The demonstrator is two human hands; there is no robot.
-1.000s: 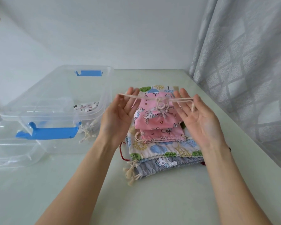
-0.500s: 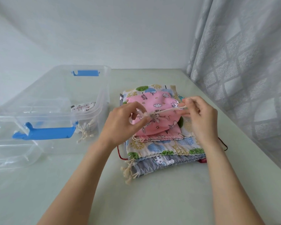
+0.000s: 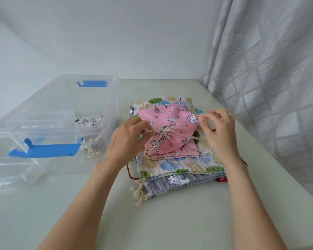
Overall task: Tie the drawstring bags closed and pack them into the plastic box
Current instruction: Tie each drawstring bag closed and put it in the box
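A: Where is the pink bag point(image 3: 170, 134) right now?

B: On top of the pile of flat bags point(image 3: 173, 168), middle of the desk point(image 3: 170, 222), with its gathered neck facing left toward the left hand point(image 3: 128, 139).

A: And the grip on it?

B: The left hand's fingers are pinched closed on the cream drawstring point(image 3: 167, 131) right at the cinched neck. The right hand point(image 3: 219, 130) is on the far right side of the bag, fingers curled loosely; whether it has any cord in them I cannot tell, the fingertips are blurred.

A: So which way does the bag have to go?

B: Left. The plastic box point(image 3: 65, 112) stands open at the left of the pile, just beside it, and one tied bag point(image 3: 89, 121) already lies inside. The pink bag's long axis runs left to right, neck end nearest the box.

A: Which hand is nearer, then?

B: The left, clearly. I would judge the knot not yet finished, so the cord needs one more pull before any carry.
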